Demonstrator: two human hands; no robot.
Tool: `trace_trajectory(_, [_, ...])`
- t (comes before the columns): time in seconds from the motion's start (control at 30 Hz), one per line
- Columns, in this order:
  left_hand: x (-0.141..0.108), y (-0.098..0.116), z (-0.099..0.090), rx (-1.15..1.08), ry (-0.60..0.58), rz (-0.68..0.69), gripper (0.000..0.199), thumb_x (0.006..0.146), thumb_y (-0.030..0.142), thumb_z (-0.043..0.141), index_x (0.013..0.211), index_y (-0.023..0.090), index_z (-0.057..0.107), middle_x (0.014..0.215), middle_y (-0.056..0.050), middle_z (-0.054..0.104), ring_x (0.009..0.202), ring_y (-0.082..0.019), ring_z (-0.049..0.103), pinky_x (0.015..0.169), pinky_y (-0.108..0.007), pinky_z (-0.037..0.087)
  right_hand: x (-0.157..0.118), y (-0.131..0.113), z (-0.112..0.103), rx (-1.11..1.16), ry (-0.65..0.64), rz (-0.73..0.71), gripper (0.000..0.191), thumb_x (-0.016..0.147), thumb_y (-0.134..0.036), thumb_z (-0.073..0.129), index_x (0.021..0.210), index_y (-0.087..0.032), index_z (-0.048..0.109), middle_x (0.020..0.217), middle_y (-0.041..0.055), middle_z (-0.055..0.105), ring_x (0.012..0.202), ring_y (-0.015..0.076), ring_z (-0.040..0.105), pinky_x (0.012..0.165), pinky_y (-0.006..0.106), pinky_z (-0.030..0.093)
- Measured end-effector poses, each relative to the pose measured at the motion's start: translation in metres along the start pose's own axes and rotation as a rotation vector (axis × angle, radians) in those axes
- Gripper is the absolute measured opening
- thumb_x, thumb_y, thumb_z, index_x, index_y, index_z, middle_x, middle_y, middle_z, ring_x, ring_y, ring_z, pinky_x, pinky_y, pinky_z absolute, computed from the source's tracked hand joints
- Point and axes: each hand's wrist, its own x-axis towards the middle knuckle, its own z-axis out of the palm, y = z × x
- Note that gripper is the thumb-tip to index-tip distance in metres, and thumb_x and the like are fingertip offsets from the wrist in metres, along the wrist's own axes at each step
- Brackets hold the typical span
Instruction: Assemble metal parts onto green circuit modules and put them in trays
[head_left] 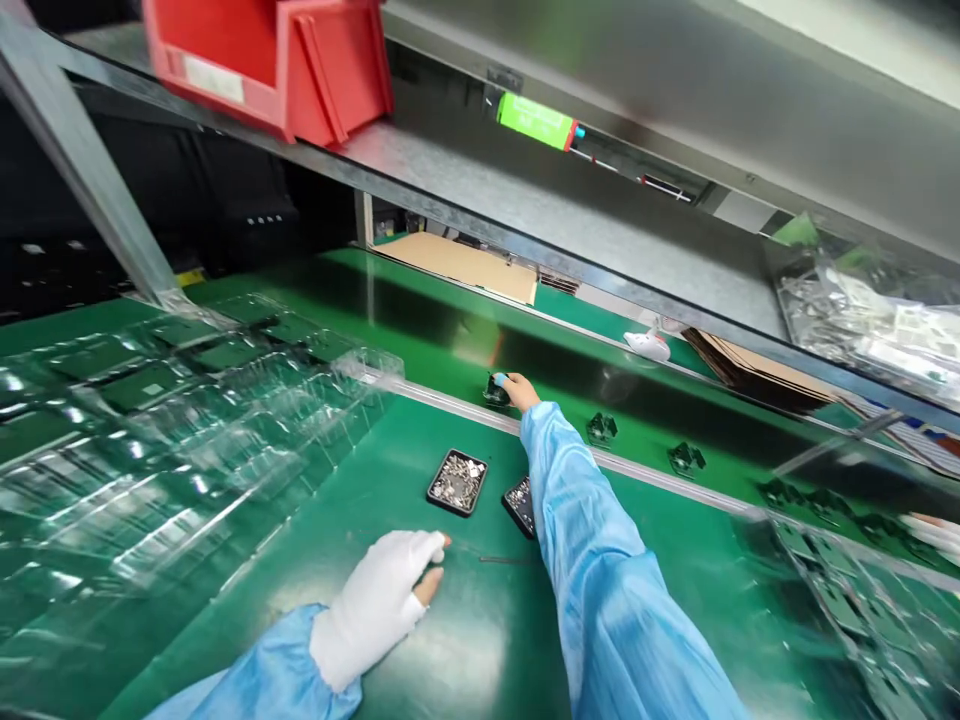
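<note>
My right hand [519,390], in a blue sleeve, reaches out to the green strip past the metal rail, its fingers closed on a small black part [496,391]. In a white glove with bare fingertips, my left hand [386,590] hovers above the green mat near me, thumb and fingers a little apart, nothing visible between them. Ahead of it lies a black tray of small metal pieces [457,482]. A second black tray [519,503] is partly covered by my right sleeve. Two more black parts [601,429] [685,458] sit on the strip to the right.
Clear plastic trays [187,430] fill the left side; more trays [847,600] stand at the right. A metal shelf [570,220] crosses above with a red bin [270,70] and bagged parts [877,320]. Another person's gloved hand [934,532] shows at the right edge.
</note>
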Motion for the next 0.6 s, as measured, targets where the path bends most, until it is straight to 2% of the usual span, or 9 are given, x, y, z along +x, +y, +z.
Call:
trace_trajectory(0.13, [0.002,0.005,0.0,0.066,-0.071,-0.013,0.022,0.078,0.02,0.047,0.095,0.022,0.061,0.082,-0.005,0.068,0.075,-0.022,0.064,0.067,-0.034,0.051,0.009,-0.001,-0.007,-0.13,0.096,0.037,0.029,0.092,-0.033,0.056,0.115,-0.015,0.056,0.115,0.0074,0.058,0.1,0.0205,0.06,0.085,0.041,0.051])
trace_trajectory(0.23, [0.004,0.008,0.004,0.087,-0.13,-0.016,0.019,0.079,0.023,0.049,0.093,0.021,0.061,0.079,-0.005,0.067,0.074,-0.021,0.063,0.069,-0.033,0.049,0.007,-0.004,-0.017,-0.192,0.142,0.004,0.031,0.09,-0.028,0.057,0.116,-0.011,0.056,0.124,0.0146,0.055,0.116,0.0269,0.052,0.101,0.048,0.039])
trace_trajectory(0.3, [0.005,0.008,0.006,0.088,-0.175,-0.005,0.017,0.079,0.024,0.05,0.091,0.021,0.06,0.078,-0.004,0.067,0.074,-0.02,0.063,0.07,-0.032,0.048,-0.003,-0.008,-0.019,-0.204,0.144,-0.067,0.035,0.09,-0.028,0.052,0.119,-0.007,0.055,0.131,0.0197,0.05,0.125,0.0298,0.045,0.108,0.047,0.031])
trace_trajectory(0.37, [0.005,0.009,0.003,0.073,-0.187,0.003,0.016,0.079,0.024,0.049,0.09,0.021,0.061,0.078,-0.003,0.068,0.073,-0.019,0.063,0.07,-0.032,0.047,-0.028,-0.009,-0.018,-0.188,0.092,-0.167,0.037,0.088,-0.033,0.051,0.118,-0.012,0.056,0.13,0.0161,0.053,0.123,0.0284,0.048,0.108,0.044,0.032])
trace_trajectory(0.4, [0.003,0.009,-0.003,0.064,-0.175,0.01,0.016,0.079,0.023,0.049,0.09,0.021,0.061,0.078,-0.002,0.069,0.072,-0.019,0.064,0.07,-0.031,0.048,-0.047,-0.008,-0.016,-0.177,0.029,-0.241,0.035,0.086,-0.037,0.053,0.113,-0.016,0.06,0.122,0.0127,0.059,0.117,0.0273,0.053,0.105,0.043,0.037])
trace_trajectory(0.47, [-0.005,0.012,-0.026,0.065,-0.117,0.034,0.019,0.081,0.023,0.046,0.092,0.02,0.061,0.078,-0.002,0.07,0.072,-0.018,0.063,0.071,-0.032,0.048,-0.097,0.004,-0.013,-0.234,-0.255,-0.509,0.03,0.086,-0.043,0.051,0.104,-0.023,0.064,0.109,0.0087,0.066,0.104,0.0272,0.06,0.095,0.044,0.046])
trace_trajectory(0.53, [-0.019,0.012,-0.065,0.126,-0.03,0.048,0.023,0.085,0.024,0.042,0.095,0.021,0.062,0.081,-0.003,0.07,0.077,-0.019,0.063,0.078,-0.034,0.049,-0.151,0.025,-0.008,-0.309,-0.545,-0.693,0.026,0.09,-0.04,0.049,0.11,-0.03,0.062,0.109,0.0069,0.066,0.098,0.0251,0.063,0.086,0.04,0.052])
trace_trajectory(0.6, [-0.034,0.004,-0.118,0.263,0.072,-0.034,0.025,0.087,0.024,0.041,0.096,0.021,0.064,0.089,-0.007,0.07,0.089,-0.02,0.063,0.088,-0.037,0.047,-0.196,0.054,-0.001,-0.323,-0.74,-0.866,0.024,0.089,-0.039,0.053,0.111,-0.034,0.062,0.101,0.0059,0.069,0.09,0.0239,0.066,0.081,0.037,0.054])
